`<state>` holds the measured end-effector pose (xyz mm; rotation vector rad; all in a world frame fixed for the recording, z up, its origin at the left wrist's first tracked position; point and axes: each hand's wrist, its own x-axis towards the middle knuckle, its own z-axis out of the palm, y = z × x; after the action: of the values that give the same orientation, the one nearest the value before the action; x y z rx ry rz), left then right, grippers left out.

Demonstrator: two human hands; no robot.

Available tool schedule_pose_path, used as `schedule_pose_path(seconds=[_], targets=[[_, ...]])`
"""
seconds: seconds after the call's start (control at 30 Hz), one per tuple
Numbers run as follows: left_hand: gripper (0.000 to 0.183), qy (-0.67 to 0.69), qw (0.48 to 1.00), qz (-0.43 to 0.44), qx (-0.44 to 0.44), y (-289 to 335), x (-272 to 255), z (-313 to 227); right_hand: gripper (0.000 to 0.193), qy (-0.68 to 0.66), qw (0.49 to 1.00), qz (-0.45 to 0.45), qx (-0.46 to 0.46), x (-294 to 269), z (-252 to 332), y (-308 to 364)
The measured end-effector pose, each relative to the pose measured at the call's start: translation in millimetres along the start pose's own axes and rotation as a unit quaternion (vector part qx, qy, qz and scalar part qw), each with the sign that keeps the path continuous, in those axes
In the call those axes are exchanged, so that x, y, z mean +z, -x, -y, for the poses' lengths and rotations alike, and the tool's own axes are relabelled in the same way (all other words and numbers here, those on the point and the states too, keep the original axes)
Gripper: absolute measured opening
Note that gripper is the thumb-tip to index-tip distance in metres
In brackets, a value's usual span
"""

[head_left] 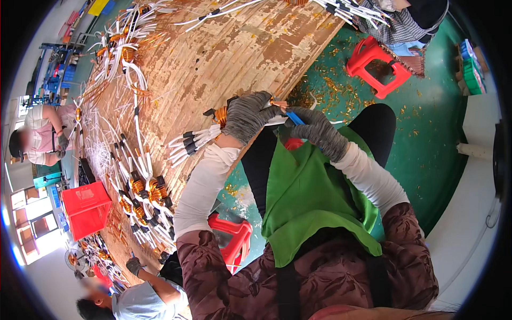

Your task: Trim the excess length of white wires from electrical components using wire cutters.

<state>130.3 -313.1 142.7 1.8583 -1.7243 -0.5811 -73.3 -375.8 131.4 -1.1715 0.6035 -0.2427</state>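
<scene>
1. Coil [221, 114] of copper wire sits at the wooden bench's [234, 53] near edge, clasped in my gloved left hand [246, 114].
2. Its white leads [193, 144] trail leftward from that fist along the bench.
3. My right hand [316, 129] pinches a blue-handled tool [293, 117] just beside the coil.
4. A plain red crate [85, 208] stands far left.

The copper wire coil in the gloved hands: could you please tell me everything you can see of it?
The copper wire coil looks like orange-brown wound wire, mostly hidden under the grey-gloved left hand that grips it. White sleeved leads with black ends fan from it over the worn wooden table edge. The right hand holds a blue-handled tool beside it.
</scene>
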Motion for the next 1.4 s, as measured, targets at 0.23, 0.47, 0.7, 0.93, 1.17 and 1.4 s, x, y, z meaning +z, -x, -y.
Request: schedule_pose_path(seconds=[0.23,0.47,0.7,0.93,1.17,1.4], targets=[[0.044,-0.086,0.995,0.049,0.018,2.7,-0.9,-6.2,0.049,-0.025,0.996,-0.069,-0.046,16.0,-20.0,12.9],[0.05,-0.123,0.989,0.063,0.053,4.8,-2.6,-11.1,0.051,-0.059,0.996,-0.06,-0.023,22.1,-18.8,21.4],[0.053,-0.146,0.985,0.084,0.02,2.2,-0.6,-8.8,0.049,-0.228,0.964,-0.137,-0.027,46.0,-29.3,24.9],[0.055,-0.085,0.996,0.024,0.025,10.3,-1.1,-10.6,0.046,-0.253,0.962,-0.102,-0.03,46.6,-19.9,31.5],[0.052,-0.107,0.992,0.022,-0.059,-2.7,-0.4,-20.2,0.01,-0.23,0.896,-0.33,-0.189,-54.9,-42.5,29.7],[0.062,0.046,0.999,0.014,-0.016,0.2,-15.5,-7.7,0.03,-0.37,0.916,-0.134,-0.078,-19.2,-25.5,44.0]])
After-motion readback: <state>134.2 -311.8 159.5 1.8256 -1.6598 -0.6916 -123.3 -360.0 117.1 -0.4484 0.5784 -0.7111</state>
